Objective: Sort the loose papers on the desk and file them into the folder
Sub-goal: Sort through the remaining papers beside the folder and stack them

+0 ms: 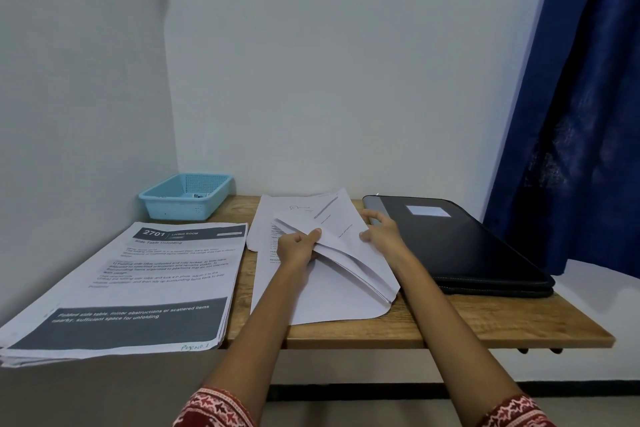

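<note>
Sitting shut at the desk's (485,322) right edge, the black folder (460,246), long axis running away from the viewer, just beside the right hand (382,232). Lying between folder and the printed stack (138,284) on the left, the loose papers (329,274). Pinching a lifted sheaf there, the left hand (298,246); resting with fingers spread and relaxed on the sheets' right side, the right hand, nearer the folder.

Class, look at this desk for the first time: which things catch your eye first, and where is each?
In the middle, the left hand grips a lifted sheaf of white papers while the right hand rests at its edge. A printed stack headed 2701 lies at the left, and a closed black folder at the right.
</note>
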`<state>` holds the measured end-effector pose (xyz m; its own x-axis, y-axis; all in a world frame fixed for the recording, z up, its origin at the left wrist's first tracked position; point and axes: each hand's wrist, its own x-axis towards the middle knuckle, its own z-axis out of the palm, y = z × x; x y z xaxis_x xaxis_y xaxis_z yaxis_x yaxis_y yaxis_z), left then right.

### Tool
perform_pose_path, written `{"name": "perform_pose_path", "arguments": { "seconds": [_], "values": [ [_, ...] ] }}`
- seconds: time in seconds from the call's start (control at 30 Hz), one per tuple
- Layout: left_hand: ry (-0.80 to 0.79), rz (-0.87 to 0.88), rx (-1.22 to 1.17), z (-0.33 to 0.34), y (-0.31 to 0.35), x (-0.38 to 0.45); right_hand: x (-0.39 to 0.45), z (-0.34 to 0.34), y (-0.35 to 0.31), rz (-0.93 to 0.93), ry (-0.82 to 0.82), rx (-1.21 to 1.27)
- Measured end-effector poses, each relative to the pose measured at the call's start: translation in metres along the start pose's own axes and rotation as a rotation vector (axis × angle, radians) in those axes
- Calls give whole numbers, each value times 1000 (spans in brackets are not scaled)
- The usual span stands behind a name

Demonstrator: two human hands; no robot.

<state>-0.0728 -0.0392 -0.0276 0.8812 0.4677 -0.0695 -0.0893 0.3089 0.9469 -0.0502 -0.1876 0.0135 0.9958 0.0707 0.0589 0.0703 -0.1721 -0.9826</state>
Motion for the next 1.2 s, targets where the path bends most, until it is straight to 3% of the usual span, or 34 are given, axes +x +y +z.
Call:
{"name": "perform_pose_path", "arguments": {
  "seconds": [0.17,0.3,0.4,0.5,0.57,0.63,0.7,0.77,0.87,0.97,1.07,1.2],
  "values": [
    [-113,142,39,2,5,-8,0,3,3,-129,-114,-109],
    [-229,206,144,6,7,-13,-1,2,2,-94,-212,-238],
    [-108,277,283,5,5,-9,4,-5,-1,-32,-240,-301],
    [176,369,414,0,12,-12,8,-12,-4,-36,-188,-286],
    [361,379,476,-9,17,-9,6,-18,-8,-63,-142,-167],
    [435,333,487,-17,19,-4,3,-33,-15,-61,-106,5],
    [311,219,363,-21,25,-1,5,-49,-18,-49,-110,148],
    [71,81,159,-20,34,-3,7,-59,-17,-42,-131,203],
    [-121,24,59,-10,46,-11,10,-59,-11,-144,44,-16],
    [-164,68,54,-1,50,-11,11,-60,-11,-254,261,-80],
    [-156,93,90,3,56,-12,13,-68,-13,-302,264,-14],
    [-70,144,165,1,62,-9,15,-87,-9,-326,320,-147]
  ]
}}
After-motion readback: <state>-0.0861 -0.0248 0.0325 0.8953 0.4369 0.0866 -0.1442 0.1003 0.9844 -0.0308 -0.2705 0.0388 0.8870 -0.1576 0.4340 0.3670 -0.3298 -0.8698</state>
